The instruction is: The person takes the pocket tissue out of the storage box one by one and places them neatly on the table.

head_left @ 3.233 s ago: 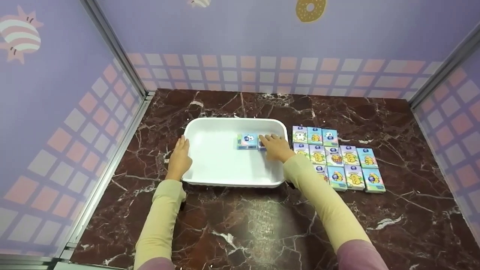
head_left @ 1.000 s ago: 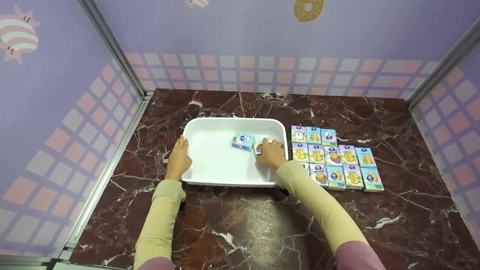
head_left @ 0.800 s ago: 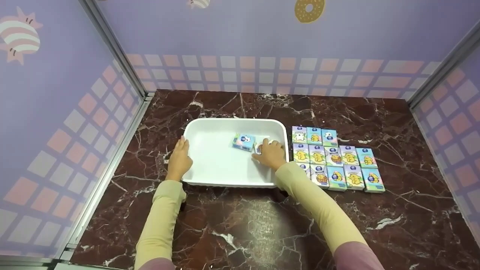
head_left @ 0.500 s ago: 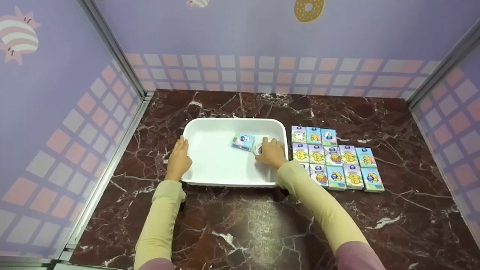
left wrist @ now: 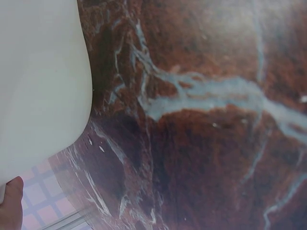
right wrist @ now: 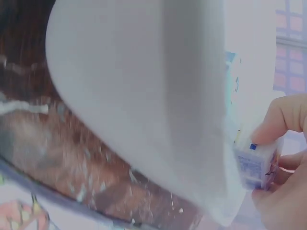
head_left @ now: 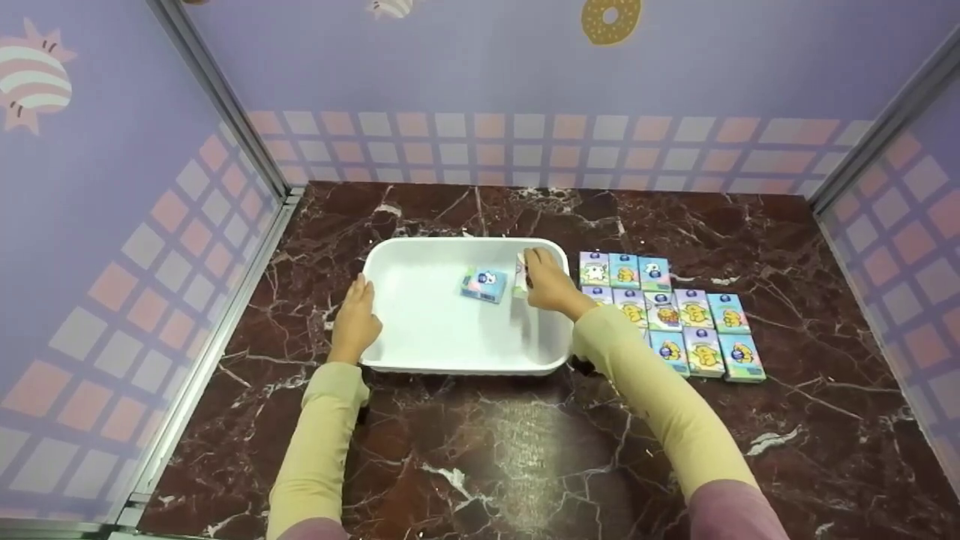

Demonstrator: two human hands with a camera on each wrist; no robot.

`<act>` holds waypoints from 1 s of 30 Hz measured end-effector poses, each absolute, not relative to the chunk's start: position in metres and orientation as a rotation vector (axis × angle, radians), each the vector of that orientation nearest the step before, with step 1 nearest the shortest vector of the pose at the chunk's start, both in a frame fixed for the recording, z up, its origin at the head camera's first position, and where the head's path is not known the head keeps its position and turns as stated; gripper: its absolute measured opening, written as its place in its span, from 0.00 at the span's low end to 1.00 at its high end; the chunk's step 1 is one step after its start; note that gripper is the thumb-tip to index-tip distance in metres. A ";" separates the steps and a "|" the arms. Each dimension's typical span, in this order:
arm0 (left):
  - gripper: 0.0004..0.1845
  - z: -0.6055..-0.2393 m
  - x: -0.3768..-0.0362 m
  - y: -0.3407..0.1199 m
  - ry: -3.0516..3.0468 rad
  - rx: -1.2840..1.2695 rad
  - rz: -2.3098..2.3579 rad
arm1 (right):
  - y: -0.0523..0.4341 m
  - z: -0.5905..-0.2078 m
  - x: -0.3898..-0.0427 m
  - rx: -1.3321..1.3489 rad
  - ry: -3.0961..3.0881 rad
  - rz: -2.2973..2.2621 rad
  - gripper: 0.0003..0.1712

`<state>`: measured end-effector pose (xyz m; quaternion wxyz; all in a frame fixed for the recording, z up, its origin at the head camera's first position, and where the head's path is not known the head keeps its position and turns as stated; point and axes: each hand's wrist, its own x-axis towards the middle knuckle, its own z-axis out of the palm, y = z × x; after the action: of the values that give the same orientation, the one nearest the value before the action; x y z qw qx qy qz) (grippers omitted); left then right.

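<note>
A white tray (head_left: 465, 360) stands on the marbled tabletop. My left hand (head_left: 355, 322) rests against its left side, fingers lying straight along the rim; in the left wrist view only a fingertip (left wrist: 15, 194) shows beside the tray wall. Over the tray's right part my right hand (head_left: 551, 281) pinches a small pocket tissue pack (head_left: 520, 276), held tilted on its edge. The right wrist view shows this pack (right wrist: 256, 163) between thumb and fingers. Another pocket tissue pack (head_left: 484, 286), blue with a white cartoon figure, lies flat and slightly turned in the tray, left of the held one.
Right of the tray, several cartoon-printed tissue packs (head_left: 703, 352) lie in close rows on the tabletop (head_left: 480, 450); my right forearm covers some. Printed purple panels (head_left: 480, 75) enclose the table at the back and both sides.
The right hand has lifted the pack from the tray floor and tipped it up, moving slightly right and away from me. Earlier the blue pack turned and shifted left. The left hand stays put.
</note>
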<state>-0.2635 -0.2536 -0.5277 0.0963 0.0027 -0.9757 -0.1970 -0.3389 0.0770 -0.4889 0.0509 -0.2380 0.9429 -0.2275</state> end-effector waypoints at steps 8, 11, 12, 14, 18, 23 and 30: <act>0.31 -0.527 -0.262 -0.255 -2.891 0.008 -0.605 | 0.098 -0.480 -0.348 -0.891 2.980 -0.687 0.43; 0.31 -0.527 -0.262 -0.254 -2.906 0.016 -0.611 | 0.109 -0.477 -0.353 -0.888 3.025 -0.667 0.46; 0.31 -0.527 -0.262 -0.254 -2.909 0.016 -0.611 | 0.114 -0.476 -0.354 -0.873 3.029 -0.671 0.47; 0.31 -0.527 -0.262 -0.254 -2.912 0.018 -0.608 | 0.123 -0.474 -0.357 -0.846 3.036 -0.701 0.48; 0.31 -0.527 -0.263 -0.254 -2.905 0.011 -0.598 | 0.144 -0.474 -0.362 -0.786 3.057 -0.783 0.48; 0.31 -0.528 -0.263 -0.255 -2.895 -0.006 -0.593 | 0.170 -0.478 -0.367 -0.700 3.086 -0.863 0.52; 0.31 -0.528 -0.262 -0.255 -2.891 -0.010 -0.594 | 0.207 -0.488 -0.369 -0.560 3.096 -0.912 0.52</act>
<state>-0.2623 -0.2546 -0.5277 0.0947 -0.0035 -0.9751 -0.2004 -0.3692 0.2071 -0.4883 -0.0670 -0.1705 0.9430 -0.2778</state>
